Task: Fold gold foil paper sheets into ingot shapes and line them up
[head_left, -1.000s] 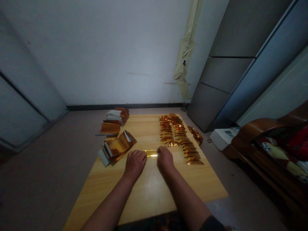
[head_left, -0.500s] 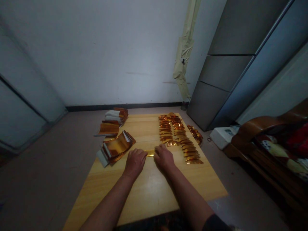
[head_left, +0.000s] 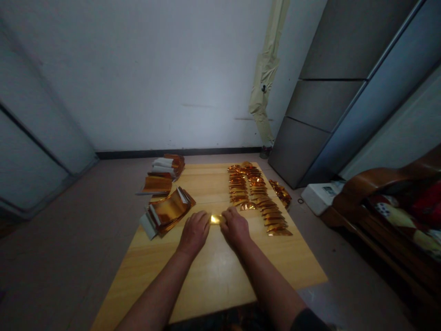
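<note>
Your right hand [head_left: 236, 227] has come in a little toward your left hand [head_left: 194, 233] since a second ago, so a shorter length of the gold strip [head_left: 216, 219] shows between them; your left hand has hardly shifted.

Near the right-hand wall, a white box [head_left: 315, 198] sits on the floor beside a wooden seat [head_left: 365, 184], and you cannot see what is inside it. Your view of the small dark jar [head_left: 265, 152] at the foot of the wall is too dim to tell its contents. Next to that jar, the grey refrigerator [head_left: 317, 101] has its doors closed.

You have the gold strip gripped at both ends, its shiny middle bare between your two hands. Each hand is closed, fingers curled over its end, though your fingertips are partly hidden. You cannot tell whether the strip touches the wooden table [head_left: 213, 280] or is just above it.

To the left of your left hand lies a fanned stack of gold sheets [head_left: 168, 209] with pale edges. Beyond your right hand, folded gold pieces [head_left: 272, 214] overlap in two rows, with a gold heap [head_left: 279, 192] past the table's right edge.
</note>
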The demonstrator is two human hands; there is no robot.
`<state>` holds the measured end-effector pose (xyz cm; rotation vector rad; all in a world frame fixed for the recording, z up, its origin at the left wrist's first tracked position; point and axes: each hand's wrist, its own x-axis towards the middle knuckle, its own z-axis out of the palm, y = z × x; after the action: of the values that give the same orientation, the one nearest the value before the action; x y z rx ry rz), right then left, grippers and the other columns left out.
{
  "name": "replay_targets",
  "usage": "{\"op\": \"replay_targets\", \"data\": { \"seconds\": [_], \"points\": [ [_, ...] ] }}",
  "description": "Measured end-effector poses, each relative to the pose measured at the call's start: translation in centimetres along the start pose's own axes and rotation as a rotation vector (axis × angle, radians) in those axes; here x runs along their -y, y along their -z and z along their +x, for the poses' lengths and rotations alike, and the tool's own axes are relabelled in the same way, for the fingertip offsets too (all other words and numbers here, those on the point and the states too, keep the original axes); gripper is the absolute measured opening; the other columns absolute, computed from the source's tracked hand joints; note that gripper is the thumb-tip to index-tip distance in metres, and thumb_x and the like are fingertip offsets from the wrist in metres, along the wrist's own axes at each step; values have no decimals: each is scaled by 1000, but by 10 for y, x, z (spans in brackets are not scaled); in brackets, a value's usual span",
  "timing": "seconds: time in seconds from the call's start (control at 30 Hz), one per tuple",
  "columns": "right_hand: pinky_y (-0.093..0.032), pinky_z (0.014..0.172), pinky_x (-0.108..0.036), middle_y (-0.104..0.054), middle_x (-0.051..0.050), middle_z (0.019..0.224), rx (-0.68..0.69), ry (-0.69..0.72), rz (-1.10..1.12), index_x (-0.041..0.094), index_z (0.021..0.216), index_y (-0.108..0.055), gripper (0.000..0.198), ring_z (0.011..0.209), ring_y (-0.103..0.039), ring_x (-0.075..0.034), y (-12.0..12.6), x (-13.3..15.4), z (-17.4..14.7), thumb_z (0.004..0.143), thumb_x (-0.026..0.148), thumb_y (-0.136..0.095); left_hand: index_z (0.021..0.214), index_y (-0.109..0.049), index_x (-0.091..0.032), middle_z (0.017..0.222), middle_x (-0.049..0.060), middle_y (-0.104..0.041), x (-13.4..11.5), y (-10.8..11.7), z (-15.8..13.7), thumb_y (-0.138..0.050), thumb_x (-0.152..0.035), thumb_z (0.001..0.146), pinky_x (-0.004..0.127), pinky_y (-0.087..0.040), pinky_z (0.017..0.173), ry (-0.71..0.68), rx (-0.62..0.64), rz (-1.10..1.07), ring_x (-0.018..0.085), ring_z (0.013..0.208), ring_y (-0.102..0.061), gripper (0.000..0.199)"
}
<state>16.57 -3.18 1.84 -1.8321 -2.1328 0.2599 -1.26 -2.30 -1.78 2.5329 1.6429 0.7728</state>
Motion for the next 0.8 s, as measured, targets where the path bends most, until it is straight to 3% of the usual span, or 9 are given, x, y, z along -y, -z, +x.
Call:
{"op": "replay_targets", "data": {
  "seconds": [0.23, 0.53, 0.8],
  "points": [
    [-35, 69, -23, -59, -1, 106, -93, 65, 13, 25, 103, -60, 17, 88, -56, -14, -9, -5, -4, 88, 26, -54, 117, -60, -21, 114, 10, -63, -5, 6, 0, -47, -26, 93, 39, -44, 90, 2, -37, 38, 24, 104, -55, 28],
    [-33, 66, -24, -62, -2, 97, -137, 81, 14, 23, 99, -62, 13, 82, -56, -15, -10, -4, -4, 87, 24, -55, 105, -61, -18, 104, 10, -63, 4, -5, -1, -54, -20, 87, 40, -49, 87, 17, -179, -53, 24, 99, -56, 20],
    [-32, 65, -25, -62, -1, 95, -173, 94, 33, 23, 96, -63, 13, 80, -55, -15, -12, -5, -4, 86, 22, -55, 101, -59, -18, 101, 9, -62, 4, -4, -1, -54, -19, 87, 41, -50, 86, 0, -206, -89, 24, 96, -56, 15]
  ]
}}
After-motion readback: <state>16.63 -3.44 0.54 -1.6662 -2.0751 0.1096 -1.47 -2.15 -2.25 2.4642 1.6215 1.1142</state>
